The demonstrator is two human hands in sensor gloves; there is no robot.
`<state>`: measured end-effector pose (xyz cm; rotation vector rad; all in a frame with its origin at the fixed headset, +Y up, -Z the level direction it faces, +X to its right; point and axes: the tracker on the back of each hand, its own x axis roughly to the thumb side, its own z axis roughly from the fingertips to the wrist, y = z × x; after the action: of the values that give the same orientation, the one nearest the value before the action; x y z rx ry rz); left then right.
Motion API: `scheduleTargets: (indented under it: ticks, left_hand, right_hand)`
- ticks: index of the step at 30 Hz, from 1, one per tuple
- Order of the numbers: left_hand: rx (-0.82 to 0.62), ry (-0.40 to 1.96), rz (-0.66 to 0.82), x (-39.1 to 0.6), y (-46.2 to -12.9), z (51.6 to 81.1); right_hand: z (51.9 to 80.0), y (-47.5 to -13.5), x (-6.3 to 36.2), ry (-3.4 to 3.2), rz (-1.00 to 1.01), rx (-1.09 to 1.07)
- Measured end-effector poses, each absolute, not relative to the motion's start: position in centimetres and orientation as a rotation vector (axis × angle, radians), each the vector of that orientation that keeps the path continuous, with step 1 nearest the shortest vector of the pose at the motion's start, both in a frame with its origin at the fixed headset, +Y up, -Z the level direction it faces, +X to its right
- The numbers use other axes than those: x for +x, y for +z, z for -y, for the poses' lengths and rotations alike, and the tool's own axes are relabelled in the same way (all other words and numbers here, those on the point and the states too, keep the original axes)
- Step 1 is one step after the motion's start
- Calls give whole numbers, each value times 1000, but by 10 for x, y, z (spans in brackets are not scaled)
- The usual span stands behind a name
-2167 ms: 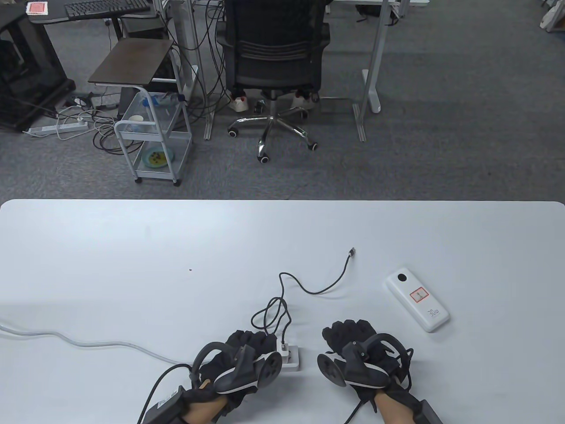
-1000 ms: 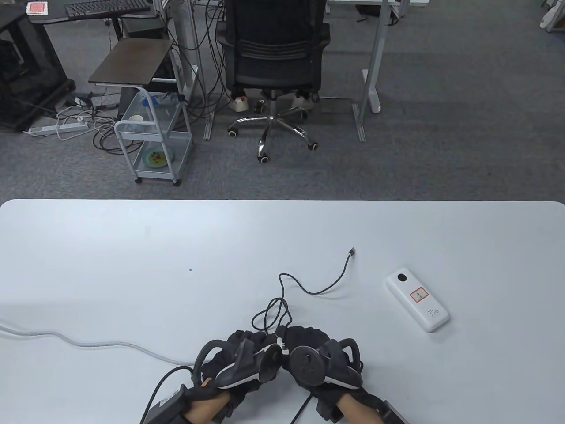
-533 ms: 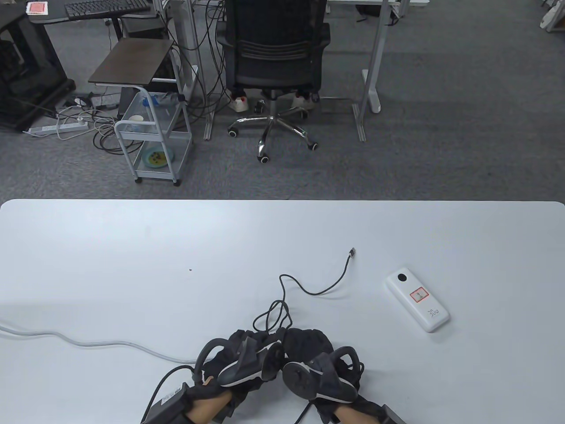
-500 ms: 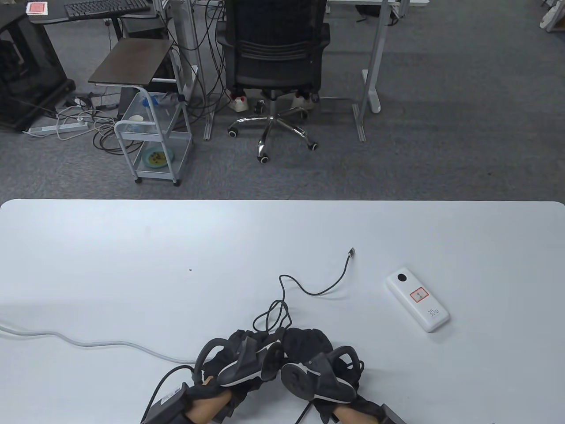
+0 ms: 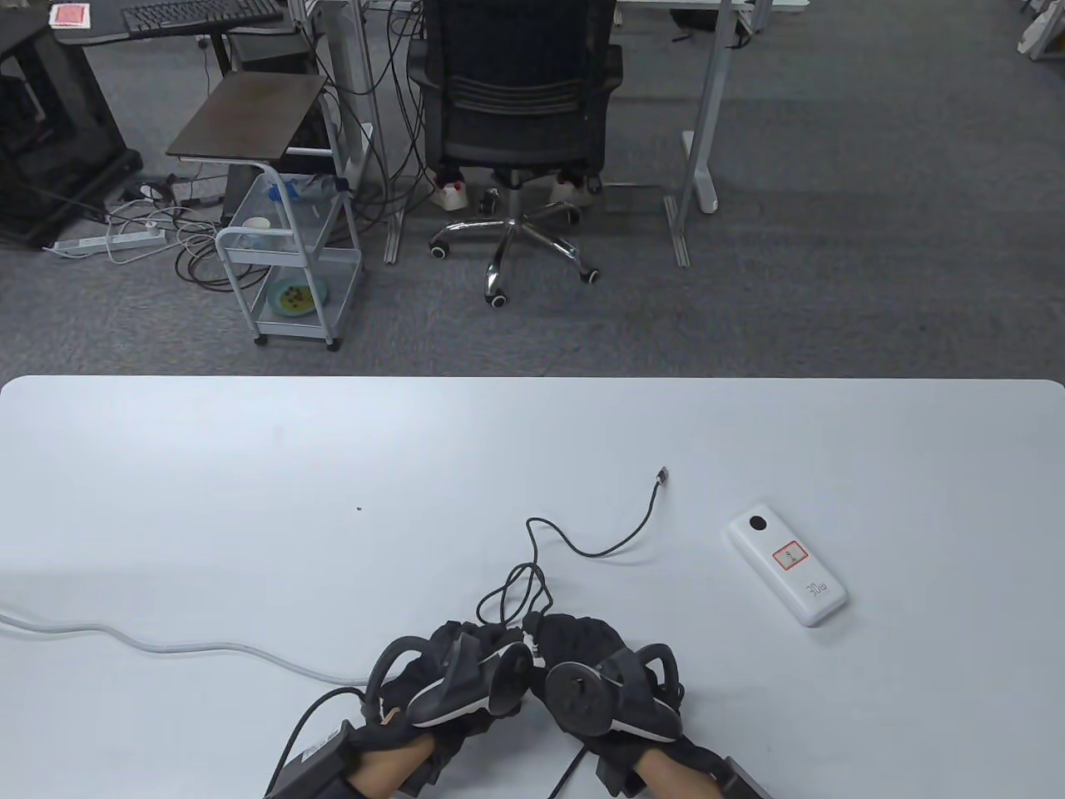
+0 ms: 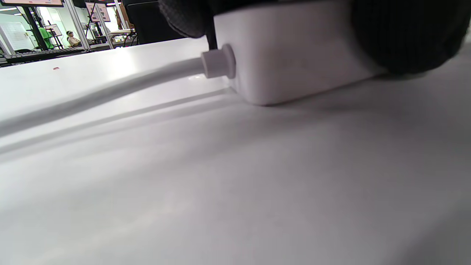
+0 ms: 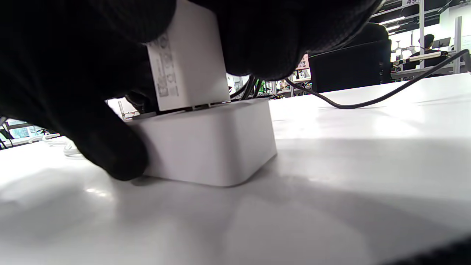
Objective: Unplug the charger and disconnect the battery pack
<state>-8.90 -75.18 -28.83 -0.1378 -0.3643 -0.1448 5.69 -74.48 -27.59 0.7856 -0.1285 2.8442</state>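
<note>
Right hand (image 5: pixel 586 666) fingers (image 7: pixel 265 40) pinch the small white cube charger (image 7: pixel 187 59), already tilting off the white plastic socket block (image 7: pixel 213 147); left hand (image 5: pixel 453 674) clamps that block for bracing. The white slab battery pack (image 5: pixel 788 563) lies well right of the block, its black cable end (image 5: pixel 662 475) free.

White tabletop (image 5: pixel 250 466), faintly bluish from above; white charger (image 7: pixel 187 62) with a strip of fine grey print down one side, seated in a white socket block (image 7: pixel 209 143); white lead (image 6: pixel 110 88) out of that block, pale grey in its shadowed stretch; black cable (image 5: pixel 582 541) looped across the tabletop; white battery pack (image 5: pixel 788 574) with a black round dot, a red-bordered square label and grey lettering (too small to read); black knit gloves on left hand (image 5: pixel 449 674) and right hand (image 5: pixel 595 666), black fingers (image 7: pixel 110 154) against the white block; grey carpet (image 5: pixel 832 250) beyond, black chair (image 5: pixel 516 108).
</note>
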Motion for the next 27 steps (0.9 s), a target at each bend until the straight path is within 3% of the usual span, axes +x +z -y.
scheduleTargets:
  ticks: [6,8,11,15,19,22,23,24,27]
  left_hand:
    - [-138,-153,360,-89,-288,752]
    - [-136,-154,360,-88,-288,752]
    - [-134,-154,363,-89,-288,752]
    - [-139,-150,363,-89,-289,753]
    - [-135,-146,366,-89,-289,753]
    - [-136,-149,361,-89,-289,753]
    - [-135,-151,360,-89,-289,753]
    - [-136,-152,360,-89,-289,753]
    - [-135,-149,361,-89,-289,754]
  right_hand:
    - [744,-266,49,2886,307,925]
    - [743,-271,52,2927,227,783]
    - [744,-274,58,2827,115,756]
    - [743,-265,59,2896,262,835]
    - [744,-275,62,2863,56,683]
    - [747,-269,63,2816,199,784]
    - [747,-264,60,2845,328,918]
    - [746,-262,59,2931,388,887]
    - [743,-263,54,2971,297,904]
